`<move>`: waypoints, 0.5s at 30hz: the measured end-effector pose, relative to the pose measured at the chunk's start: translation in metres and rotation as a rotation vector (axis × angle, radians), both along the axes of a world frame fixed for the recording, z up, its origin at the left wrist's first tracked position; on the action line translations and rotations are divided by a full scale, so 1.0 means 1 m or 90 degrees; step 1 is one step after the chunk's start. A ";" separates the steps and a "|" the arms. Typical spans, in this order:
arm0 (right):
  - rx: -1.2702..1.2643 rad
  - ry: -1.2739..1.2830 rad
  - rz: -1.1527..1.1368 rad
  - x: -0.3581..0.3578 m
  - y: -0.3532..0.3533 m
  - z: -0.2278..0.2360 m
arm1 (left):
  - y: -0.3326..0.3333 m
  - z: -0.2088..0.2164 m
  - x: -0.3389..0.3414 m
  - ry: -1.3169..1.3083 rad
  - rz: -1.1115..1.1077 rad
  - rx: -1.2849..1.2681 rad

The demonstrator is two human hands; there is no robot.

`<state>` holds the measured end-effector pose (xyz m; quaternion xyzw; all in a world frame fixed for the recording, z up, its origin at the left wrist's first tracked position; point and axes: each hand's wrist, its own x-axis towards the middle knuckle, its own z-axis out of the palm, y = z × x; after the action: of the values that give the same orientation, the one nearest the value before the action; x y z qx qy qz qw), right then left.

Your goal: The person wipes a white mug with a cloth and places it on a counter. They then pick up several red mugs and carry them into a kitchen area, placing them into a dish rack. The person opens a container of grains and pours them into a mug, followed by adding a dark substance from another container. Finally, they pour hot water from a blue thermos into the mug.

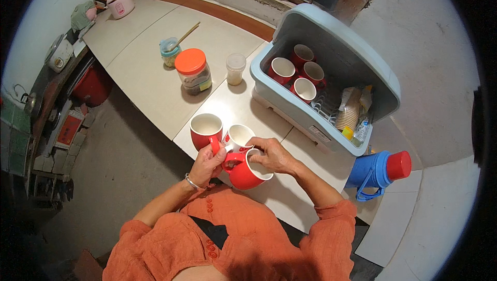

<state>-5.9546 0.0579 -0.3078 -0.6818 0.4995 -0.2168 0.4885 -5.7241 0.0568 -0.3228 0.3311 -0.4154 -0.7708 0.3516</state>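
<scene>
My left hand (207, 166) is closed at the handles of a red mug (201, 138) and a white mug (239, 135) with red marks. Both have pale insides and their mouths face up. Just nearer to my body, a second red mug (246, 178) tilts to the right. My right hand (275, 155) grips this one by its rim, fingers reaching inside. Its handle points left, close to my left fingertips; whether they touch it I cannot tell. All three mugs are bunched at the table's near edge.
A grey-blue lidded bin (290, 112) holds several red mugs and a stack of paper cups (348, 115). Behind the mugs stand an orange-lidded jar (194, 76), a small clear-lidded jar (235, 71) and a blue-lidded jar (169, 53). A blue thermos (370, 171) is at right.
</scene>
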 end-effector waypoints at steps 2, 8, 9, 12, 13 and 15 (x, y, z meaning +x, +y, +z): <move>-0.055 0.001 -0.016 0.001 0.006 0.016 | -0.002 -0.006 0.004 -0.061 -0.020 -0.003; -0.209 0.127 -0.029 -0.014 0.014 0.046 | -0.004 0.021 -0.018 -0.045 -0.006 -0.034; -0.239 0.147 -0.031 -0.018 0.015 0.054 | -0.004 0.025 -0.022 -0.034 -0.009 -0.043; -0.302 0.183 -0.053 -0.028 0.017 0.072 | -0.008 0.033 -0.035 0.018 -0.006 -0.055; -0.335 0.193 -0.054 -0.030 0.017 0.076 | -0.010 0.035 -0.037 0.029 -0.009 -0.056; -0.338 0.250 -0.047 -0.034 0.018 0.089 | -0.012 0.038 -0.038 0.000 -0.038 -0.067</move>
<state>-5.9884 0.0764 -0.2188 -0.7954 0.5347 -0.2212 0.1800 -5.7616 0.0445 -0.2844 0.2995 -0.4653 -0.7580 0.3453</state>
